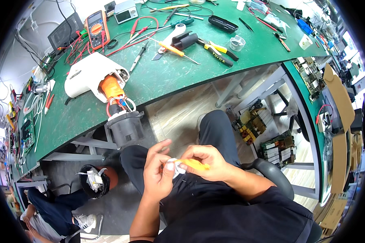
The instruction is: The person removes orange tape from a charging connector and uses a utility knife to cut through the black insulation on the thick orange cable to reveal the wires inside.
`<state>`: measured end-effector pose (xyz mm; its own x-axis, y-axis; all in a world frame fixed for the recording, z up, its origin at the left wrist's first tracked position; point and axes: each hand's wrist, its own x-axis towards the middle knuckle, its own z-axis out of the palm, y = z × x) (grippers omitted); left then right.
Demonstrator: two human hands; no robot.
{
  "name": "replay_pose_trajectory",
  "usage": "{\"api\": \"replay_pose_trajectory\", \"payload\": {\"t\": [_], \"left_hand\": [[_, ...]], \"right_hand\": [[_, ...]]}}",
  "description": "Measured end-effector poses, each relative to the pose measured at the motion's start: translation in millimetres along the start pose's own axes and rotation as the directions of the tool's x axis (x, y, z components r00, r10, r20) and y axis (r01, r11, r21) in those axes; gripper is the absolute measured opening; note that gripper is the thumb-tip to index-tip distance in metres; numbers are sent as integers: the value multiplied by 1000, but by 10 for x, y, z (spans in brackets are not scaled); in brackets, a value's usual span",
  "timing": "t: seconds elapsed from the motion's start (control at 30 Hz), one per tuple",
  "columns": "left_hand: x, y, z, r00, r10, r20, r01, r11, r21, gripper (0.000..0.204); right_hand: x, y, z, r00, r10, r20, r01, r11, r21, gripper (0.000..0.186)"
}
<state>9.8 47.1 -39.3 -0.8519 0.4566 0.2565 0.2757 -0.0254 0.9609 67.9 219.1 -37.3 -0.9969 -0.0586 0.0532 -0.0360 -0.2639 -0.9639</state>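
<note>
As right hand (211, 160) holds elongated yellow piece (196, 164) | left hand (157, 174): white part (177, 170)

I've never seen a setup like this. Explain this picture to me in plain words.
There is no robot here, just a person's bare hands. The picture comes from a wide fisheye camera worn on that person's head, looking down, so straight edges bend near its rim. On the green workbench lie an orange multimeter, yellow-and-black pliers and a white housing. Above the lap, the left hand pinches a small white piece, while the right hand grips a yellow item; the hands partly hide both, so I can't say exactly what they are.
</note>
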Motion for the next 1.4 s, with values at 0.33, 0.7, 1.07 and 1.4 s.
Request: {"api": "replay_pose_trajectory", "payload": {"t": [0.33, 0.7, 1.07, 1.4], "left_hand": [[-185, -88, 127, 917, -380, -121, 315, 876, -365, 18], [-304, -224, -47, 840, -461, -285, 245, 792, -559, 18], [-1285, -1826, -3065, 166, -492, -855, 278, 855, -438, 22], [-1831, -2331, -4863, -154, -406, -901, 267, 861, -434, 24]], "right_hand": [[89, 174, 176, 945, -298, -135, 216, 879, -426, 18], [171, 189, 221, 953, -261, 157, 304, 782, -545, 36], [87, 478, 93, 978, 70, -196, -149, 893, -425, 15], [221, 547, 208, 976, 118, -182, -210, 724, -657, 14]]}}
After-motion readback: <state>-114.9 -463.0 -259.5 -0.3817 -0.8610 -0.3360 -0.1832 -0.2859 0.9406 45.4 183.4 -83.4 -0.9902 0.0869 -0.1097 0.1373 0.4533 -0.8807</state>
